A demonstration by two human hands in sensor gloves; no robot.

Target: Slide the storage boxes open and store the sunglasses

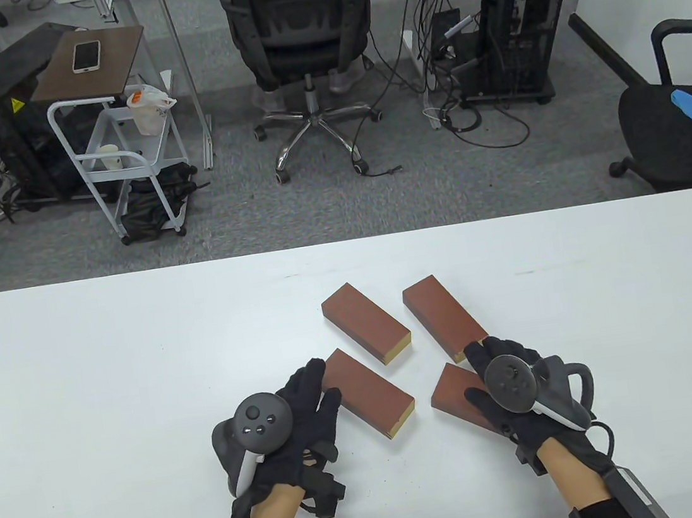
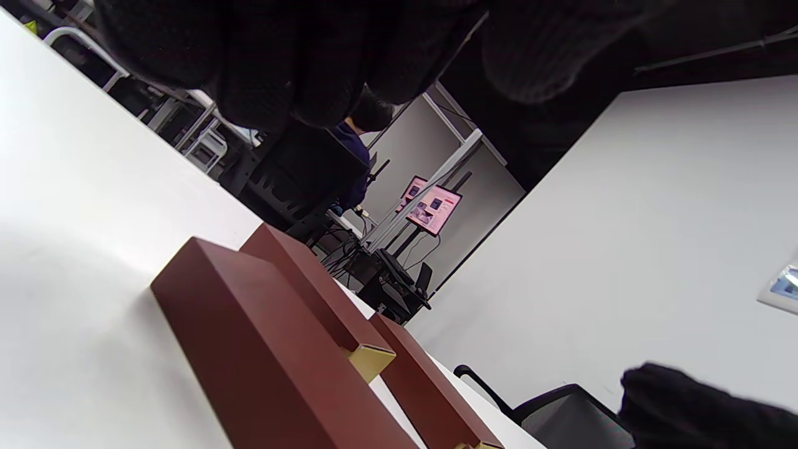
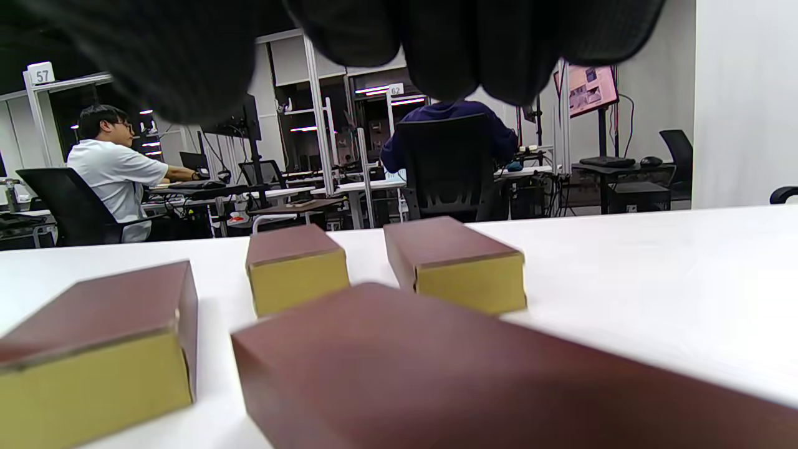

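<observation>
Four long, flat, red-brown boxes with mustard-yellow ends lie closed on the white table [image 1: 113, 378], near its front middle. All four run diagonally, from far-left to near-right, yellow ends toward the person. The far-left box [image 1: 365, 322] and far-right box [image 1: 444, 317] lie apart; the near-left box [image 1: 368, 391] sits just beside the left hand [image 1: 286, 432], whose fingers are straight and grasp nothing. The right hand [image 1: 516, 392] hangs over the near-right box [image 1: 459, 393]; whether it grasps it cannot be told. Surfaces look smooth, matte, sharp-edged.
</observation>
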